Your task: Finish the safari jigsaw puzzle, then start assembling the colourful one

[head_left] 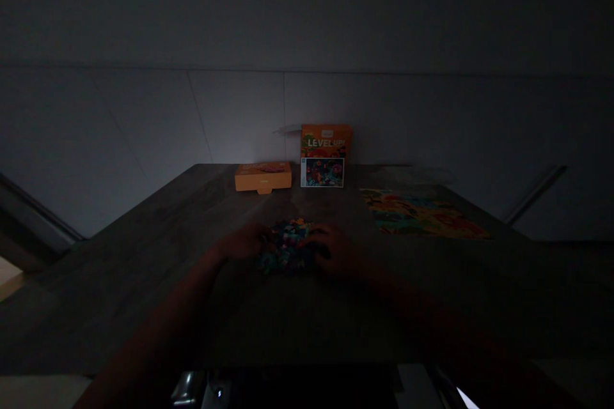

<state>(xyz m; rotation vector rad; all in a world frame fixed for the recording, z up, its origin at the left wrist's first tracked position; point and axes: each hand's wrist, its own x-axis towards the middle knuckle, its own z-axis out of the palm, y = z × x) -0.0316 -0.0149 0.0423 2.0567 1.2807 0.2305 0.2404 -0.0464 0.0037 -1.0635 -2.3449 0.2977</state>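
Left grip (244,241): at the heap's (289,246) left; too dark to tell whether closed.
Right grip (336,252): fingers stood apart, at its right.
Heap: lay mid-desk (144,255), side edges well away.
Box (327,149): stood behind, reading "LEVEL UP!"
Sheet (422,214): lay near the right edge.

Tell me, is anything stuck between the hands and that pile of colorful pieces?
Nothing I can see. The left hand and right hand are right at the pile of colorful pieces, on either side. The flat orange box sits farther back.
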